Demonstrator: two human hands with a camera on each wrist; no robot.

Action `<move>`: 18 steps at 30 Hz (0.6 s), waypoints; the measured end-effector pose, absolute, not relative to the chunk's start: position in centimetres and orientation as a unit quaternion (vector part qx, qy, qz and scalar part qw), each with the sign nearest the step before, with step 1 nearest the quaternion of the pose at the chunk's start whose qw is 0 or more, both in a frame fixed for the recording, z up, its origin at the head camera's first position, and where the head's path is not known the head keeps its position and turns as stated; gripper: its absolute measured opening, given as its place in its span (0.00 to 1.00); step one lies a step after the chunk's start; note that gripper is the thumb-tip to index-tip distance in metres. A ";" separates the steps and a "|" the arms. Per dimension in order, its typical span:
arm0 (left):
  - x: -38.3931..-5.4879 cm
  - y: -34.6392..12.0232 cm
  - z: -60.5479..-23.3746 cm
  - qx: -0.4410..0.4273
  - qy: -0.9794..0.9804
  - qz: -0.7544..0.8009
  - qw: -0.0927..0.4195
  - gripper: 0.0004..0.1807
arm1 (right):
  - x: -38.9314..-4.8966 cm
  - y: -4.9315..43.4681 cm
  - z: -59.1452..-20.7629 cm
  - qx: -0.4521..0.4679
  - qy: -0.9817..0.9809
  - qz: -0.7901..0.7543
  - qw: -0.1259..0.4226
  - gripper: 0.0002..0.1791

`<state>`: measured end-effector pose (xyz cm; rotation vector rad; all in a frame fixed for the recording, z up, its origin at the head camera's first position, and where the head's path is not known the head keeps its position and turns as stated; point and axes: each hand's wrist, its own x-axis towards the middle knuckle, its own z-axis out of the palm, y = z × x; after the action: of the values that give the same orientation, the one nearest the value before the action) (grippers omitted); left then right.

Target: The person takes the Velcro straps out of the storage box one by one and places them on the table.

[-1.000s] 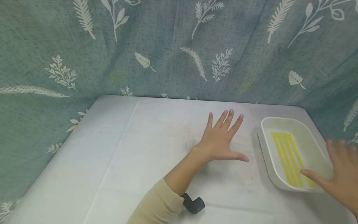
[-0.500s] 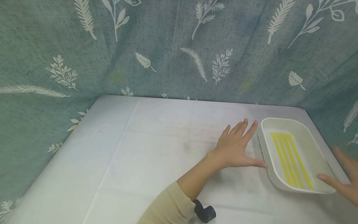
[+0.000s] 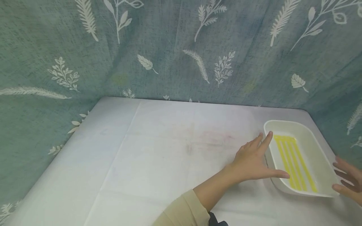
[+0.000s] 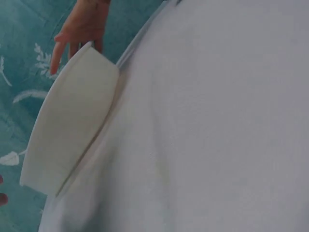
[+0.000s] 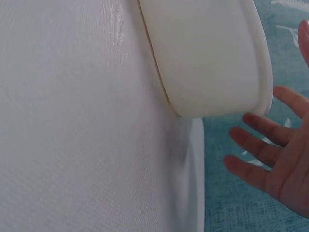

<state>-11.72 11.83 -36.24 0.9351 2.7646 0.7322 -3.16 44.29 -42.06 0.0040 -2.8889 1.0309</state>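
A white plastic tub [image 3: 322, 153] with rounded corners and several yellow stripes inside stands at the right of the table. My left hand [image 3: 253, 161] is at its left side, fingers and thumb spread, with the thumb and forefinger overlapping the rim in the head view. Only its fingertips [image 4: 2, 198] enter the left wrist view, apart from the tub wall [image 4: 72, 121]. At the tub's right side is my right hand [image 3: 349, 180], partly cut off by the frame. In the right wrist view its fingers [image 5: 263, 147] spread loosely by the tub's rim; contact cannot be told.
A white cloth [image 3: 155, 157] with faint stains covers the table. Behind and at the sides hangs a blue-green curtain [image 3: 169, 31] with white leaf prints. A dark curved object [image 3: 216, 219] shows beside the left sleeve [image 3: 186, 208].
My left hand has moved right and nearer, from over the table to the tub's left rim. The right hand has drawn back from over the tub to its right side. The tub stays put.
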 end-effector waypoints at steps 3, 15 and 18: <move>-11.5 12.1 -36.7 0.299 0.904 0.289 0.095 0.62 | -3.6 45.2 -42.8 -0.014 -0.942 0.336 0.004 0.51; -10.6 13.6 -39.1 0.261 0.824 0.468 0.184 0.60 | -4.2 44.8 -42.3 -0.002 -0.912 0.403 -0.080 0.49; -10.4 13.9 -39.5 0.258 0.815 0.481 0.191 0.59 | -4.1 44.8 -42.4 -0.011 -0.911 0.403 -0.086 0.49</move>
<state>-10.44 13.87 -39.51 0.7252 2.2901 1.3518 -4.13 44.80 -42.45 -0.0370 -3.0316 1.3394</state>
